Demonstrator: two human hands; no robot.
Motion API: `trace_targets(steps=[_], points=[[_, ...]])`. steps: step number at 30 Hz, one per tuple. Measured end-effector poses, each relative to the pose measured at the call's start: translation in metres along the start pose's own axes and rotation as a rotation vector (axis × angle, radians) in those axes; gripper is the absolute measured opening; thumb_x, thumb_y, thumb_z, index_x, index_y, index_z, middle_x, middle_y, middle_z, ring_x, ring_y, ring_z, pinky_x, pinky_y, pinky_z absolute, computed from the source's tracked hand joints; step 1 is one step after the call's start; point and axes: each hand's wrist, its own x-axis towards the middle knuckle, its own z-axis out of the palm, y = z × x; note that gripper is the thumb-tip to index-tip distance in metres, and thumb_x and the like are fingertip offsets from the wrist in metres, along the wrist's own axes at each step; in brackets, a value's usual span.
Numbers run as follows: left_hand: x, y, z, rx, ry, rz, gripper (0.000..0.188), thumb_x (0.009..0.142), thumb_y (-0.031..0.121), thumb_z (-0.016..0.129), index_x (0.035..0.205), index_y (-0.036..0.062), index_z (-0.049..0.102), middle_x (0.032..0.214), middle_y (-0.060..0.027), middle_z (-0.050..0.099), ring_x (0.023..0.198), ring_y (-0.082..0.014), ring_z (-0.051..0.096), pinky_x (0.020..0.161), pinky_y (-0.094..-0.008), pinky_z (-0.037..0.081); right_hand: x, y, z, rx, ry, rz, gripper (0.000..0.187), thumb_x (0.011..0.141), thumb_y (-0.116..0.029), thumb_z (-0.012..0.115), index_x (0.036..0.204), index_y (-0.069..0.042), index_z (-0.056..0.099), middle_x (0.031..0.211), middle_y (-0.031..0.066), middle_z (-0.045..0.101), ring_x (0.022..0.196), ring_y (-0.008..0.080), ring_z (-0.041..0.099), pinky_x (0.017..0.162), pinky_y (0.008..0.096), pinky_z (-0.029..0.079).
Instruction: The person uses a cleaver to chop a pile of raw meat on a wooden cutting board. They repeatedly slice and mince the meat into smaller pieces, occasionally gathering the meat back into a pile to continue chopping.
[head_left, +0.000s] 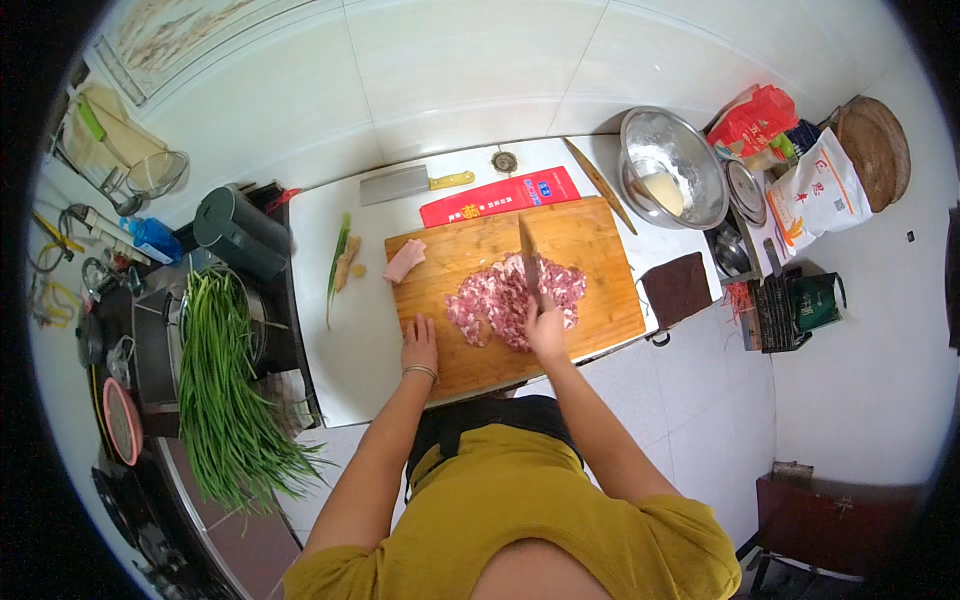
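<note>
A wooden cutting board (590,300) lies on the white counter with a heap of chopped raw meat (487,300) spread over its middle. My right hand (546,328) is closed round the handle of a knife (528,250). Its blade, seen nearly edge-on, stands in the meat and points away from me. My left hand (419,345) rests on the board's near left edge, its fingers stretched out and nothing in them. A pale pink piece of pork skin or fat (405,260) sits at the board's far left corner.
Behind the board lie a cleaver (395,185) and a red packet (500,199). Scallion (338,265) and ginger (347,262) lie left of it. A steel bowl (690,165) holding pale dough stands at the back right. Long green chives (225,400) hang over a sink at left.
</note>
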Motion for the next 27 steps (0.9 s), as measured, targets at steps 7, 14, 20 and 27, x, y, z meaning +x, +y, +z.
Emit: trace_targets(steps=[7, 14, 20, 27], points=[[0.011, -0.003, 0.034, -0.037, 0.154, -0.021, 0.057, 0.085, 0.012, 0.042, 0.138, 0.0078, 0.020, 0.145, -0.0129, 0.012, 0.129, -0.0309, 0.022, 0.103, -0.0369, 0.029, 0.021, -0.019, -0.033, -0.243, -0.282, 0.058, 0.029, 0.085, -0.024, 0.050, 0.094, 0.002, 0.059, 0.084, 0.0294, 0.057, 0.078, 0.0419, 0.057, 0.065, 0.0478, 0.045], [0.017, -0.008, 0.037, -0.044, 0.145, -0.031, 0.057, 0.085, 0.013, 0.043, 0.138, 0.0078, 0.020, 0.145, -0.0129, 0.013, 0.129, -0.0308, 0.023, 0.102, -0.0362, 0.030, -0.001, 0.060, 0.029, -0.299, -0.268, 0.049, 0.027, 0.084, -0.022, 0.051, 0.093, 0.002, 0.059, 0.079, 0.0286, 0.058, 0.078, 0.0430, 0.057, 0.068, 0.0482, 0.045], [-0.007, 0.002, -0.009, 0.004, 0.032, -0.037, 0.063, 0.083, 0.012, 0.049, 0.138, 0.0078, 0.019, 0.145, -0.0125, 0.013, 0.129, -0.0310, 0.021, 0.103, -0.0354, 0.029, 0.005, -0.031, -0.037, -0.109, -0.085, 0.097, 0.031, 0.083, -0.025, 0.053, 0.086, 0.005, 0.058, 0.074, 0.0272, 0.059, 0.074, 0.0430, 0.058, 0.066, 0.0487, 0.046], [0.028, -0.011, 0.056, -0.015, 0.206, -0.010, 0.059, 0.085, 0.014, 0.044, 0.138, 0.0079, 0.020, 0.145, -0.0135, 0.013, 0.128, -0.0323, 0.022, 0.102, -0.0370, 0.030, 0.006, 0.026, -0.004, -0.367, -0.281, 0.032, 0.029, 0.082, -0.025, 0.054, 0.086, 0.004, 0.057, 0.074, 0.0287, 0.058, 0.072, 0.0433, 0.058, 0.064, 0.0492, 0.046]])
